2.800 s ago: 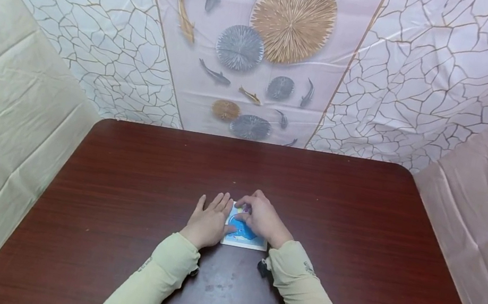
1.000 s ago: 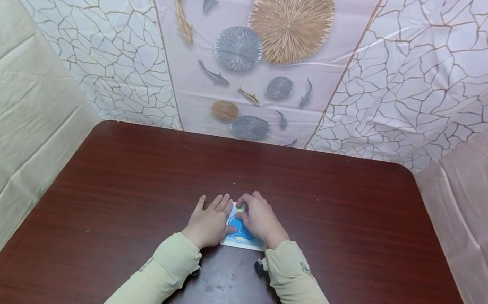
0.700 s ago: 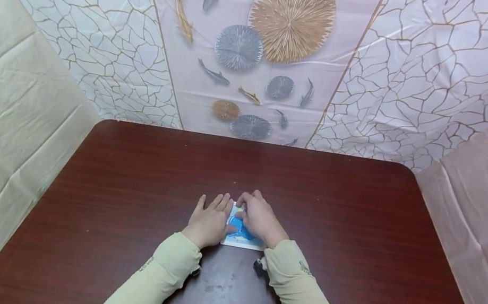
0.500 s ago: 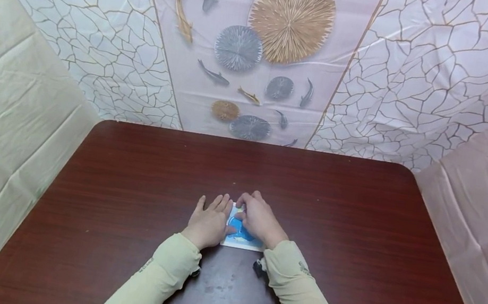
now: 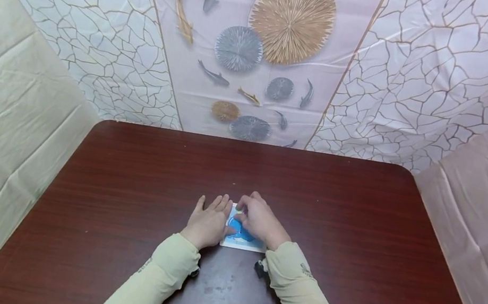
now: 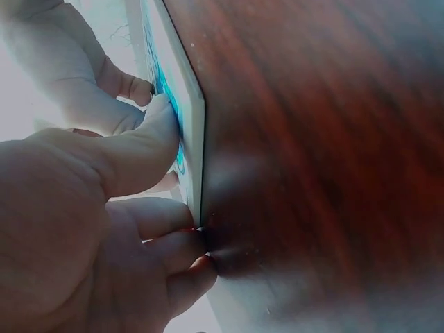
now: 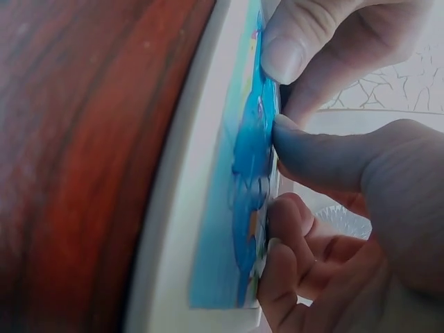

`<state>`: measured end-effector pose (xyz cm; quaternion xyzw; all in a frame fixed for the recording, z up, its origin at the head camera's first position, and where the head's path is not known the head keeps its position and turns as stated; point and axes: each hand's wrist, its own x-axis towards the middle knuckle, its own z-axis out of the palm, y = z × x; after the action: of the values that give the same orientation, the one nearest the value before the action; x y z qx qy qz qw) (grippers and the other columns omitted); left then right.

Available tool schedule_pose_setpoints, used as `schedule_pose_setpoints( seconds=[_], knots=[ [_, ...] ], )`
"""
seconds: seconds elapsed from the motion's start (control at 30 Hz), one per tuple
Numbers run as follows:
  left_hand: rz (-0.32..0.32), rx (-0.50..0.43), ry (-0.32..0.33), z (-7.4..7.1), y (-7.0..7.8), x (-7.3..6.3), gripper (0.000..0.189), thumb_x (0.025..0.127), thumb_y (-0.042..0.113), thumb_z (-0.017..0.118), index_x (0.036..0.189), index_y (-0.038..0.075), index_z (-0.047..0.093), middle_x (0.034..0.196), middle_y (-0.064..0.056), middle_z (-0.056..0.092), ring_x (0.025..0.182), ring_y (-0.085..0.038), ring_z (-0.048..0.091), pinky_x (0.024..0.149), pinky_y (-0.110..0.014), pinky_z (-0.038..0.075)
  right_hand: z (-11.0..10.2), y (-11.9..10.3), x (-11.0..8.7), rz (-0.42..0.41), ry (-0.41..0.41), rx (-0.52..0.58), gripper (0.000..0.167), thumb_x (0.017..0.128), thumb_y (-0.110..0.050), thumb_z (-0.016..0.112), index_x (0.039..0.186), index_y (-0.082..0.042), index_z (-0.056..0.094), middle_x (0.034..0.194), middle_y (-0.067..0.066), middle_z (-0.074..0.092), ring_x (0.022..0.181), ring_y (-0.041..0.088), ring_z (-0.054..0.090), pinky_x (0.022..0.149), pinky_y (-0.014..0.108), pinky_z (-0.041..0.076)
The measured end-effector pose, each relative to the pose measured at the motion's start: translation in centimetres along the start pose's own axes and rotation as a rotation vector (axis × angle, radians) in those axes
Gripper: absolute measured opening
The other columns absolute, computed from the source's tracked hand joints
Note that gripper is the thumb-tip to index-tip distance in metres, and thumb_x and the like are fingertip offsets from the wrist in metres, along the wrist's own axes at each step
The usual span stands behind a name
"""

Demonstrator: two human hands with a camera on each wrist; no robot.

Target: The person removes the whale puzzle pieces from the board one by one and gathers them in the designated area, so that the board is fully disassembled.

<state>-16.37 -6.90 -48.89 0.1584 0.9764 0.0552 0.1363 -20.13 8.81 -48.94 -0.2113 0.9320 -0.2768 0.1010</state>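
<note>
A small white-edged puzzle board (image 5: 242,247) with a glossy blue shape (image 7: 250,149) in its picture lies flat on the table. My left hand (image 5: 206,225) rests along its left side, fingers stretched out and thumb laid over the face. My right hand (image 5: 263,223) reaches over from the right. Its curled fingers and thumb meet the picture near the far left part, in a pinch about a puzzle piece that the hand mostly hides. In the right wrist view, the left thumb tip (image 7: 283,59) presses close to the right thumb (image 7: 312,149).
The dark red-brown table (image 5: 149,168) reaches back to a patterned cloth (image 5: 258,68). Beige cloth (image 5: 0,133) hangs along both sides. A small black device (image 5: 260,268) sits at the right cuff.
Over the last seconds the right fingers have shifted slightly left and closer together, covering a purple patch seen earlier. The left hand and board have stayed almost in place.
</note>
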Motion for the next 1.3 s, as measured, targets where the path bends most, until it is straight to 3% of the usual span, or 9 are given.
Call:
schedule_pose_setpoints(
  seconds=[0.23, 0.77, 1.03, 1.3],
  knots=[
    [-0.001, 0.002, 0.0, 0.41, -0.02, -0.2, 0.075, 0.096, 0.048, 0.055, 0.153, 0.007, 0.029, 0.159, -0.009, 0.023, 0.147, -0.023, 0.019, 0.115, -0.057, 0.009, 0.35, -0.06, -0.26, -0.033, 0.019, -0.005, 0.009, 0.089, -0.012, 0.07, 0.097, -0.006, 0.071, 0.088, 0.005, 0.052, 0.075, 0.014, 0.053, 0.072, 0.03, 0.05],
    [-0.005, -0.033, 0.052, -0.1, -0.32, 0.22, 0.078, 0.093, 0.049, 0.06, 0.153, 0.009, 0.03, 0.158, -0.008, 0.026, 0.146, -0.024, 0.022, 0.114, -0.059, 0.01, -0.19, 0.2, 0.56, 0.02, -0.008, -0.023, 0.017, 0.09, -0.012, 0.07, 0.106, -0.009, 0.066, 0.094, 0.005, 0.053, 0.083, 0.018, 0.052, 0.081, 0.033, 0.05],
    [-0.02, -0.049, 0.05, 0.03, -0.3, 0.38, 0.079, 0.091, 0.05, 0.061, 0.152, 0.008, 0.033, 0.157, -0.008, 0.029, 0.145, -0.024, 0.023, 0.114, -0.059, 0.01, -0.34, 0.42, 0.44, 0.018, 0.004, 0.023, 0.022, 0.09, -0.012, 0.07, 0.109, -0.005, 0.063, 0.094, 0.006, 0.055, 0.083, 0.018, 0.053, 0.077, 0.033, 0.05],
    [-0.021, -0.053, 0.044, -0.03, -0.24, 0.4, 0.079, 0.091, 0.051, 0.062, 0.152, 0.008, 0.034, 0.157, -0.008, 0.03, 0.145, -0.023, 0.024, 0.114, -0.058, 0.011, -0.2, 0.75, 0.32, -0.014, 0.029, 0.011, 0.013, 0.088, -0.013, 0.072, 0.098, -0.005, 0.07, 0.086, 0.002, 0.054, 0.078, 0.016, 0.053, 0.074, 0.03, 0.05]
  ],
)
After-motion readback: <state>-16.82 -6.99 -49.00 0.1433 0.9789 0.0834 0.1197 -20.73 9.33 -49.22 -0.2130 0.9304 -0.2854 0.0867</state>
